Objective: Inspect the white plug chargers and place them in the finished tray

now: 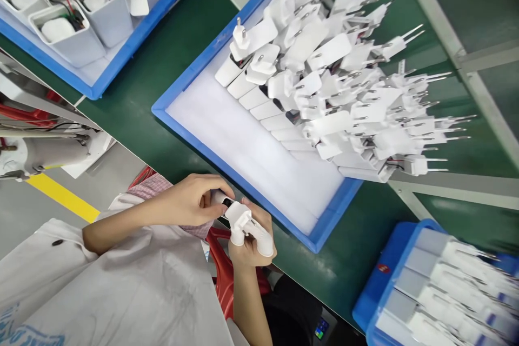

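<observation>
Both of my hands meet just off the near edge of the green table [162,119], over my lap. My left hand [194,201] is closed round a small white charger body [221,198]. My right hand [251,243], with white finger cots on thumb and forefinger, pinches the white plug part [239,217] at the end of that same charger. Right beyond the hands lies a blue tray [194,73] lined with white foam. It holds a row of white charger shells and a big heap of white plug pieces [344,81] with metal pins.
A second blue tray [105,78] at the top left holds white housings with red and black wires. A third blue tray [377,286] at the bottom right holds rows of white parts. A metal frame rail [450,38] crosses the table on the right. A red stool shows under my arms.
</observation>
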Tool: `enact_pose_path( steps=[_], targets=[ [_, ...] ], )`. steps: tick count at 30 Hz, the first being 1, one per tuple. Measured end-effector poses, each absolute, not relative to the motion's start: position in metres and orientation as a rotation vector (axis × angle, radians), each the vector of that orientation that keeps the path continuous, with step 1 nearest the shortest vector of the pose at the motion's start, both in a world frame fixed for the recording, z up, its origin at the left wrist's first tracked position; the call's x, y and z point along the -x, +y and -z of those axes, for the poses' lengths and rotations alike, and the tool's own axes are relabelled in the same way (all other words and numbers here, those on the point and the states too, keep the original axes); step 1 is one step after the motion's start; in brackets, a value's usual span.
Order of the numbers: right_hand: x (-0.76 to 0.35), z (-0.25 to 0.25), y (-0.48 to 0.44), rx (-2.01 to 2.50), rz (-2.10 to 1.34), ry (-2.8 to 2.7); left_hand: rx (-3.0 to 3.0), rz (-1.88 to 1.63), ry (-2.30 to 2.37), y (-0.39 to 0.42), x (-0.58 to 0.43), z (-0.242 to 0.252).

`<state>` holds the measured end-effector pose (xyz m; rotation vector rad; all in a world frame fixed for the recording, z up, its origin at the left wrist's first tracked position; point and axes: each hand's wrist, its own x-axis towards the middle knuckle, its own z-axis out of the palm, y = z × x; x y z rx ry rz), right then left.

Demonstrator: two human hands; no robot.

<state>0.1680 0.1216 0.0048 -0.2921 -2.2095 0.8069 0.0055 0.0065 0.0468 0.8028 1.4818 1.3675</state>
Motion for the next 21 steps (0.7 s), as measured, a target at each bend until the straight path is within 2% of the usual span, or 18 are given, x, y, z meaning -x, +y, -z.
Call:
enact_pose_path(
  steps=[7,14,21],
  targets=[
    [-0.171,-0.015,0.131,0.177,-0.833,-2.3,-0.687,-1.345,1.432,0.005,-0.011,-0.047],
    [-0.18,-0.028,0.134,0.254,-0.884,-2.484,-0.568,-1.342,1.3,0.002,-0.013,-0.04],
    [-0.174,-0.039,0.145,0.175,-1.05,-2.542,-0.516,-1.276,1.253,0.007,-0.007,-0.043]
  ],
)
